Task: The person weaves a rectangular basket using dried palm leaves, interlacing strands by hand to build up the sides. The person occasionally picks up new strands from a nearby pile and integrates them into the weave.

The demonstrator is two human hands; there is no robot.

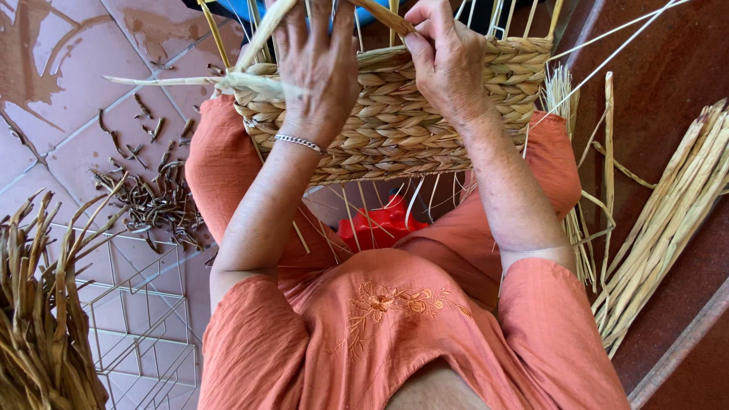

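Observation:
A half-woven straw basket (395, 121) rests on my knees, its plaited wall facing me and thin wire uprights sticking out above and below it. My left hand (315, 72), with a silver bracelet at the wrist, lies flat on the basket's left side and pins a pale straw strand (190, 79) that runs off to the left. My right hand (444, 61) pinches another straw strand (383, 17) at the top rim. Both hands work against the weave, close together.
A bundle of dry straw (668, 220) leans at the right on a red step. More dried leaves (42, 319) lie at lower left beside a white wire frame (137, 311). Dark trimmed scraps (152, 201) litter the wet tiled floor. A red object (383, 224) sits under the basket.

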